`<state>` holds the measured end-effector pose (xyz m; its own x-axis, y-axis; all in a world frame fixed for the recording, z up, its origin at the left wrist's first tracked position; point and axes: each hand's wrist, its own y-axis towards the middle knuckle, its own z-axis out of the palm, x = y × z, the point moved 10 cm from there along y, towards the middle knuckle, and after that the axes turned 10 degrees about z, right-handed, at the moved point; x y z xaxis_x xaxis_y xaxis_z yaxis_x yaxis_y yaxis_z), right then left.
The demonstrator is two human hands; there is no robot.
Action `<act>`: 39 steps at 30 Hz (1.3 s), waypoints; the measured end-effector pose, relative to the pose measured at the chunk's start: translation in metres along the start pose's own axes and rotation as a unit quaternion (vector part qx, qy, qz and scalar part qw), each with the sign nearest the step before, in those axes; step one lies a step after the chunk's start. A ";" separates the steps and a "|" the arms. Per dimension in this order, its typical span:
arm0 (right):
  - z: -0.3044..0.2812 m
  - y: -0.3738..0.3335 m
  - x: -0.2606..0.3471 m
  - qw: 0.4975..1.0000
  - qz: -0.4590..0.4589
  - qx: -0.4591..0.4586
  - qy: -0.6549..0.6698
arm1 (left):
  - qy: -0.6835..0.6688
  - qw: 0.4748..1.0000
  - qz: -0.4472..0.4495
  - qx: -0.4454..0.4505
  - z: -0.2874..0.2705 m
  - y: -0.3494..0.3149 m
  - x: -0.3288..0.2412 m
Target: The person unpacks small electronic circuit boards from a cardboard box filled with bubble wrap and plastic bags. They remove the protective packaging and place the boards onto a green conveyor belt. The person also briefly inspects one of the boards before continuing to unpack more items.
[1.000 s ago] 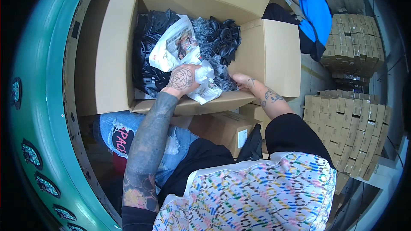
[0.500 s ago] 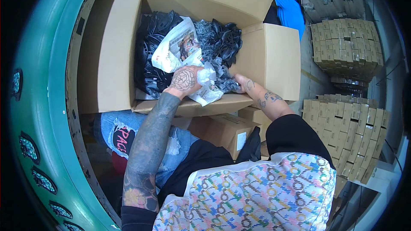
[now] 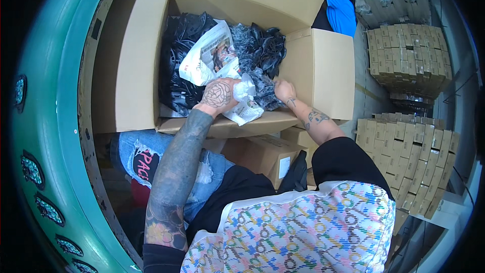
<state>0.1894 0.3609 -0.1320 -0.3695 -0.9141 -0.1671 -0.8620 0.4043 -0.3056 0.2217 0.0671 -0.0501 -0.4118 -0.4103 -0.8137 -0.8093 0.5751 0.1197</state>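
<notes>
A large open cardboard box (image 3: 139,60) stands before me, filled with black plastic parts (image 3: 189,28) and clear plastic wrapping (image 3: 245,45). In its near middle my left hand (image 3: 220,94) is closed around a crumpled sheet of printed paper (image 3: 199,68). Part of the paper spreads out above the fist, and a white wad sticks out at its right side. My right hand (image 3: 286,91) is inside the box near its right wall, fingers curled beside a grey, plastic-wrapped bundle (image 3: 265,91). What those fingers hold, if anything, is hidden.
A green curved machine body (image 3: 50,96) runs along the left. Below the big box sits a smaller carton (image 3: 260,154) with a white label. Stacked cartons (image 3: 409,53) stand at the right. A person in a blue shirt (image 3: 341,12) is beyond the box.
My right hand has moved slightly up and its fingers have drawn in beside the wrapped bundle. My left hand keeps its hold on the paper in nearly the same place.
</notes>
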 end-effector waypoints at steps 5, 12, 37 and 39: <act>-0.068 -0.019 0.013 0.989 -0.067 -0.125 0.049 | -0.011 0.999 0.009 -0.030 -0.001 0.000 0.000; -0.182 -0.039 0.004 0.938 -0.056 -0.256 0.225 | 0.010 0.999 -0.004 0.030 0.004 0.000 -0.001; -0.244 -0.005 -0.009 0.903 -0.071 -0.368 0.209 | -0.064 0.998 0.008 -0.001 0.000 0.002 -0.006; -0.248 -0.001 -0.021 0.895 -0.060 -0.382 0.223 | -0.055 0.998 0.009 -0.004 -0.002 0.002 -0.008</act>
<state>0.1115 0.3720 0.1045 -0.2133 -0.9401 0.2659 -0.8277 0.3185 0.4621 0.2226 0.0699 -0.0420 -0.3780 -0.3200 -0.8687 -0.8061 0.5753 0.1389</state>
